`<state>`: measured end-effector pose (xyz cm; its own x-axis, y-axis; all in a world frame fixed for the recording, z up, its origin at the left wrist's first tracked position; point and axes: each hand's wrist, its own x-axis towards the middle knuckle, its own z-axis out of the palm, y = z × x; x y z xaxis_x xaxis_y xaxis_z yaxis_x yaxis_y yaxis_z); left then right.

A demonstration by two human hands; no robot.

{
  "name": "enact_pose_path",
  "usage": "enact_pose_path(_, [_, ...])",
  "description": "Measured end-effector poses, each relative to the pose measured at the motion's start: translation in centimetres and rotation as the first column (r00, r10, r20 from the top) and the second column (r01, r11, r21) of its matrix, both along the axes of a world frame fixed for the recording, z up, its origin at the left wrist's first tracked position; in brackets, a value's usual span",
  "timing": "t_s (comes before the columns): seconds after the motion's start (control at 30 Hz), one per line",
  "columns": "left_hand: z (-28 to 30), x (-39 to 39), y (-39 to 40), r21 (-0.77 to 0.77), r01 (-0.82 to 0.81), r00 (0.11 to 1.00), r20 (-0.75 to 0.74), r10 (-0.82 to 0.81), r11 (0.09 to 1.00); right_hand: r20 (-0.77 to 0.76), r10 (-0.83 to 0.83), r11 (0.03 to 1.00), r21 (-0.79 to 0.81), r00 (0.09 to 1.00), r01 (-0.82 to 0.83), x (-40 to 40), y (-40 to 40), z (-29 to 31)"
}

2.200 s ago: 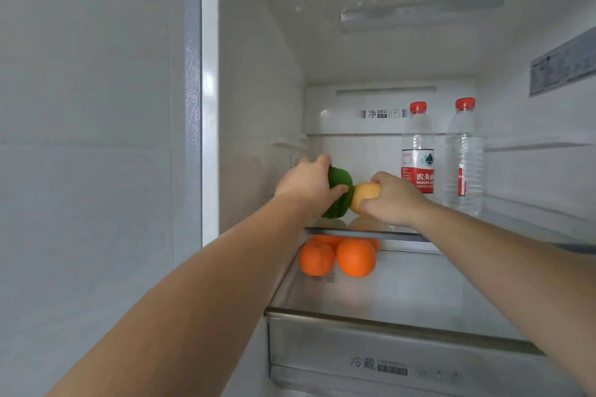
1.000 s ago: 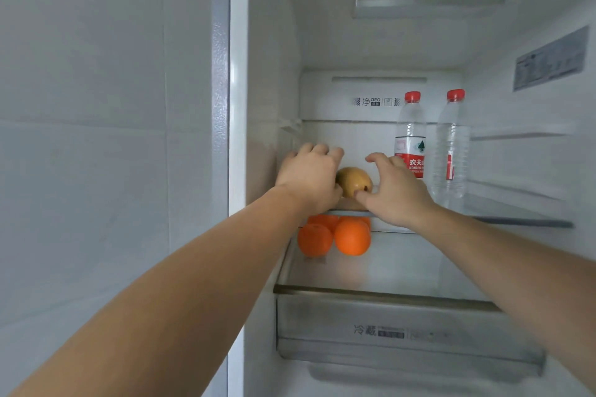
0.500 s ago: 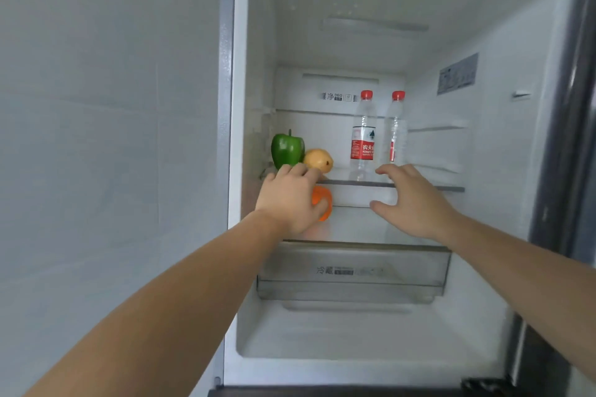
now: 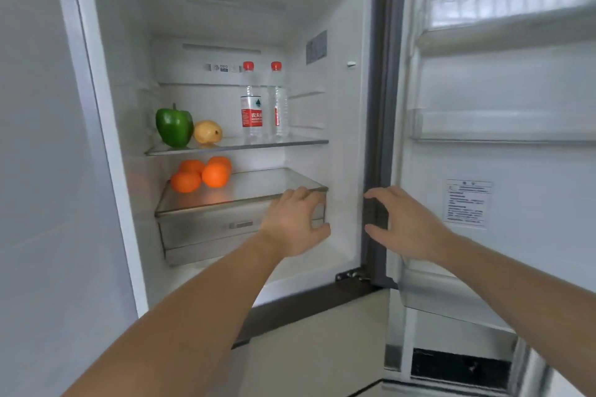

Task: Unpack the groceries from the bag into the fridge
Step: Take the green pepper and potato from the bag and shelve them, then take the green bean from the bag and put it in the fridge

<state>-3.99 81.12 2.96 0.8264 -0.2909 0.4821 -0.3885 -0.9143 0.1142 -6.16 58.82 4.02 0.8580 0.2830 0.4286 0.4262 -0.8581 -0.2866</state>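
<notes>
We hold our left hand [image 4: 295, 222] and right hand [image 4: 408, 226] loosely spread and empty before the fridge [image 4: 348, 138]. The green pepper [image 4: 174, 126] and pear [image 4: 208, 131] rest touching on the upper shelf [image 4: 290, 142], oranges [image 4: 201, 173] below.

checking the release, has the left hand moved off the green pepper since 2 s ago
Yes. The left hand has pulled back from the green bell pepper on the upper glass shelf; it now sits lower and nearer, before the drawer, empty.

Fridge [image 4: 338, 138] liner white plastic, smooth, slight sheen; shelf [image 4: 258, 142] clear glass, metal-look front trim; green pepper [image 4: 174, 126] glossy, waxy; oranges [image 4: 201, 176] matt, dimpled; water bottles [image 4: 263, 106] clear plastic, red caps.
</notes>
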Motion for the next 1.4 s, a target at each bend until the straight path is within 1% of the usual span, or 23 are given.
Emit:
enact_pose_path(0.13, [-1.1,1.2,-5.2,-0.024,0.202,0.979,-0.035,-0.202,0.979,-0.001,-0.162,0.987,-0.005,0.987,0.162,-2.8,-3.5,-1.2])
enact_pose_path(0.23, [-2.6,1.8,-7.5,-0.093,0.368,0.928,-0.020,-0.372,0.925,-0.016,-0.321,0.947,-0.004,0.947,0.321,-4.9,-5.6,-2.4])
enact_pose_path(0.33, [-4.1,2.6,-8.6,-0.109,0.504,0.862,0.001,-0.507,0.857,-0.049,-0.465,0.884,0.018,0.884,0.466,-6.8,-6.3,-3.6])
enact_pose_path(0.47, [-5.5,2.5,-11.3,-0.152,0.649,0.754,-0.002,-0.657,0.745,-0.121,-0.561,0.819,0.066,0.819,0.571,-9.6,-5.3,-5.3])
enact_pose_path(0.53, [-6.1,1.2,-13.8,-0.159,0.712,0.691,-0.011,-0.722,0.684,-0.127,-0.611,0.785,0.028,0.782,0.618,-11.7,-5.5,-5.8])
enact_pose_path(0.6, [-6.6,-0.9,-16.6,-0.152,0.772,0.621,-0.026,-0.783,0.617,-0.123,-0.681,0.728,-0.001,0.722,0.686,-14.7,-6.6,-6.0])
enact_pose_path(0.73, [-6.4,-6.2,-22.5,-0.126,0.865,0.484,-0.048,-0.874,0.486,-0.113,-0.837,0.545,-0.069,0.536,0.836,-23.2,-10.1,-5.7])
enact_pose_path(0.8, [-5.8,-10.0,-25.5,-0.116,0.903,0.410,-0.048,-0.911,0.413,-0.101,-0.893,0.446,-0.073,0.438,0.892,-28.6,-11.7,-5.4])
enact_pose_path(0.87, [-5.3,-14.9,-28.5,-0.105,0.941,0.318,-0.045,-0.947,0.321,-0.091,-0.937,0.344,-0.065,0.337,0.937,-34.5,-12.9,-5.2])
enact_pose_path(1.0, [-4.7,-27.0,-34.4,-0.074,0.991,0.107,-0.061,-0.992,0.112,-0.127,-0.983,0.138,-0.012,0.136,0.990,-47.3,-14.5,-5.4])
enact_pose_path(1.17, [-5.4,-44.6,-39.1,-0.064,0.989,-0.140,-0.098,-0.985,-0.135,-0.157,-0.981,-0.126,0.089,-0.111,0.988,-63.5,-14.3,-6.8])
enact_pose_path(1.27, [-6.1,-54.1,-40.9,-0.055,0.959,-0.284,-0.138,-0.949,-0.279,-0.170,-0.949,-0.286,0.099,-0.267,0.953,-72.1,-13.1,-8.0])
enact_pose_path(1.4, [-6.8,-65.3,-42.7,-0.028,0.894,-0.445,-0.170,-0.879,-0.448,-0.197,-0.872,-0.473,0.094,-0.449,0.876,-82.1,-11.2,-8.9])
